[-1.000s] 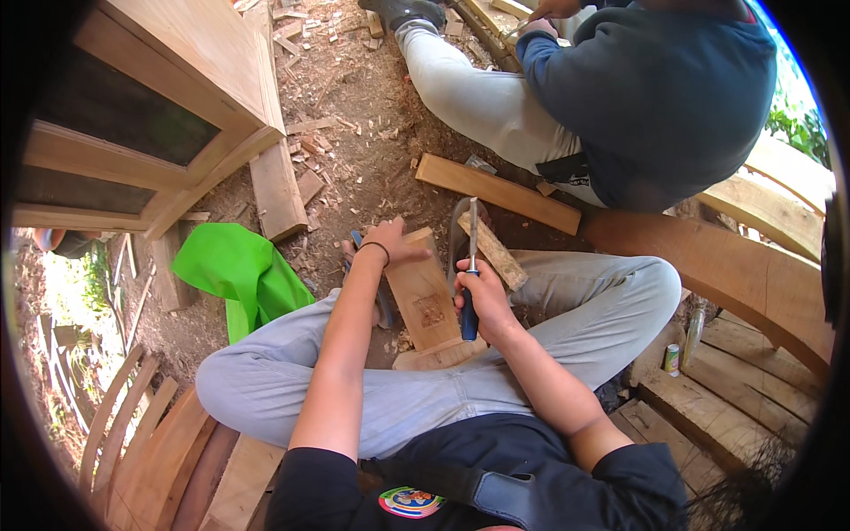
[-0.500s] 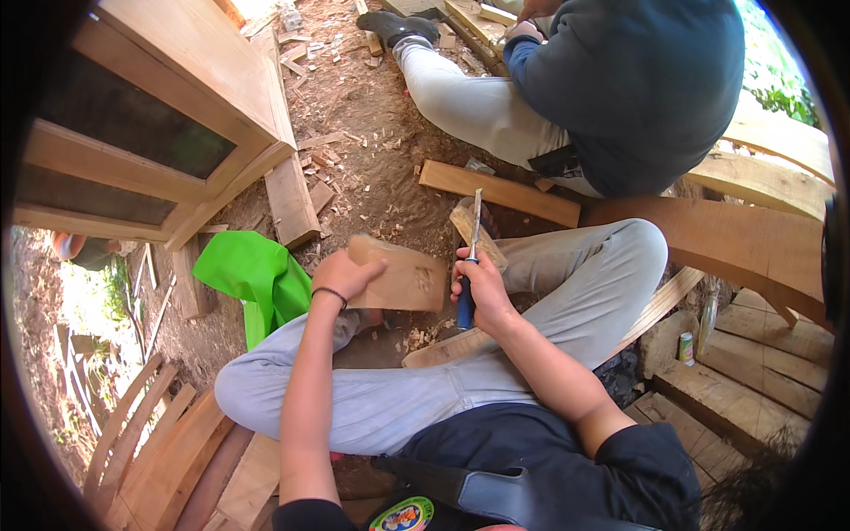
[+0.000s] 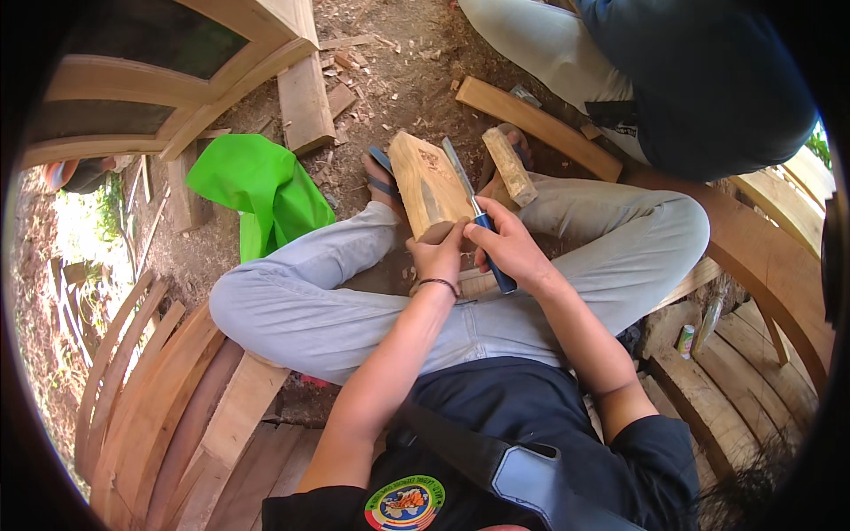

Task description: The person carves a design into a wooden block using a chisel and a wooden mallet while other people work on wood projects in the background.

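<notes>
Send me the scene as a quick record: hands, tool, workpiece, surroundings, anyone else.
Left hand: gripping the near end of a wood block
Right hand: holding a blue-handled chisel
Tool position: blade pointing away from the person, along the block's right side; contact unclear
Workpiece: rough patch on its upper face, near the far end
Surroundings: green cloth at left, rough wood stick right of the chisel
Other person: upper right, partly out of frame

Dirt ground (image 3: 421,88), scattered wood chips (image 3: 351,60), greyish plank (image 3: 305,104), orange-brown board (image 3: 540,129)
</notes>
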Demonstrator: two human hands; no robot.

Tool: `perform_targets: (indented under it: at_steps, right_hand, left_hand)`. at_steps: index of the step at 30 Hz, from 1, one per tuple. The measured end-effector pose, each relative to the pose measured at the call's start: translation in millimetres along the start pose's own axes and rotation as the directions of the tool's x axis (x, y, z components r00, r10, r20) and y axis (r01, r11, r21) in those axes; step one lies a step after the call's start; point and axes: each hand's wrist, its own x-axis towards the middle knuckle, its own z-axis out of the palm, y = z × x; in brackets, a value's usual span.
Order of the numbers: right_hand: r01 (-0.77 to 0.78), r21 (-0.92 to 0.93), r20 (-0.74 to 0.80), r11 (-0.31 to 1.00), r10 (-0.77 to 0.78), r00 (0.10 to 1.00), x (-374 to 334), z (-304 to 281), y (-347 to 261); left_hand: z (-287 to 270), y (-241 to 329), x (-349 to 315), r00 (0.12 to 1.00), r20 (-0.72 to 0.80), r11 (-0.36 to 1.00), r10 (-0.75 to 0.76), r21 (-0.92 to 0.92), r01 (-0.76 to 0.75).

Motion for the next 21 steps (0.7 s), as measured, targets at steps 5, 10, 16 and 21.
perform_targets:
  at_steps: [5,10,16,21]
  right_hand:
    - [0.214,-0.352,-0.033,0.911,-0.241,0.97,2,-25,14]
    - [0.18,-0.445,-0.057,0.877,-0.228,0.972,4,-28,11]
    - [0.304,-0.257,0.01,0.917,-0.312,0.95,14,-16,-1]
    - [0.309,-0.258,-0.023,0.916,-0.325,0.945,14,-26,0]
  left_hand:
    - [20,0,-10,0.923,-0.236,0.94,0.302,0.237,-0.247]
    - [-16,26,29,0.648,-0.206,0.606,0.734,0.63,-0.486]
    - [-37,69,29,0.966,-0.137,0.976,0.218,0.036,-0.215]
    - [-32,40,-3,0.973,0.088,0.962,-0.213,-0.156,0.225]
